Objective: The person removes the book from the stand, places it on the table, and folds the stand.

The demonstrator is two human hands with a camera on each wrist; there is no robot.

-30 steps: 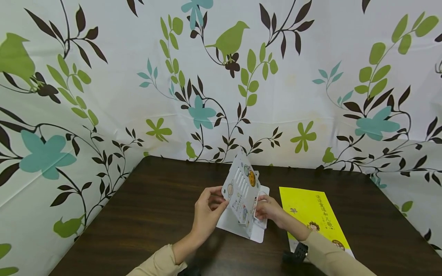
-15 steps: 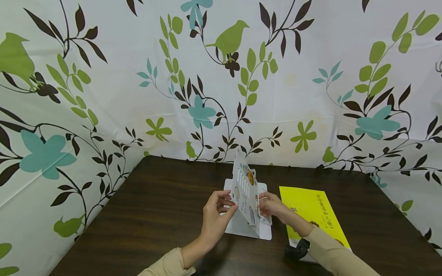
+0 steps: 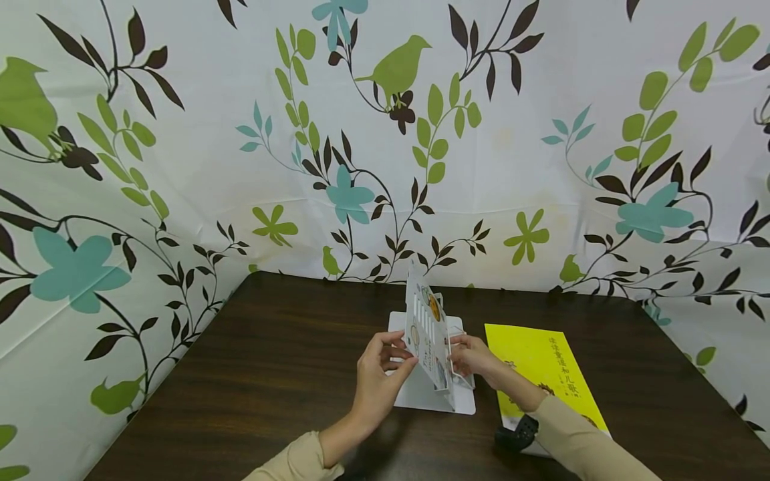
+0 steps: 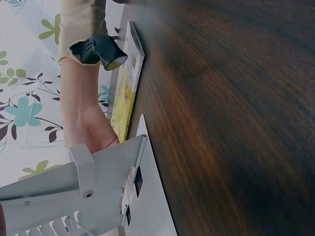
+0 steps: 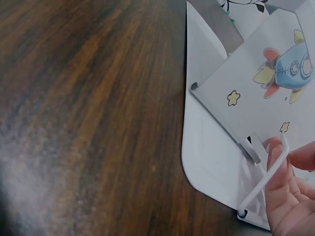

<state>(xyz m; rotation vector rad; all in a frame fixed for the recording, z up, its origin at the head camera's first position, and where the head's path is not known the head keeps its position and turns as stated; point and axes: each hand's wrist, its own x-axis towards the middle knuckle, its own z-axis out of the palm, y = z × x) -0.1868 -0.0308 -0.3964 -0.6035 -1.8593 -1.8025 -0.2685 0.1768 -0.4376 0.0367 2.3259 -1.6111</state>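
Note:
A white metal book stand (image 3: 428, 341) with cartoon prints and slots stands partly unfolded on the dark table, its panel raised over a flat base plate (image 3: 412, 394). My left hand (image 3: 379, 377) pinches the panel's left edge between thumb and fingers. On the other side, my right hand (image 3: 477, 357) has thumb and fingers around a thin white wire support (image 5: 266, 179), which runs down to the base. The right wrist view shows a rocket print (image 5: 294, 66) on the panel. Seen from the left wrist, a bent lip (image 4: 84, 172) sticks out from the panel.
To the right on the table (image 3: 289, 347) lies a yellow book (image 3: 544, 367), partly covered by my right forearm. A black wrist device (image 3: 519, 434) is strapped on that arm. Behind the table hangs a white cloth (image 3: 481, 167) printed with leaves and birds.
The stand has turned, its panel now more edge-on, and its base has shifted slightly right. Both hands keep their hold; the left hand has moved a little to the right.

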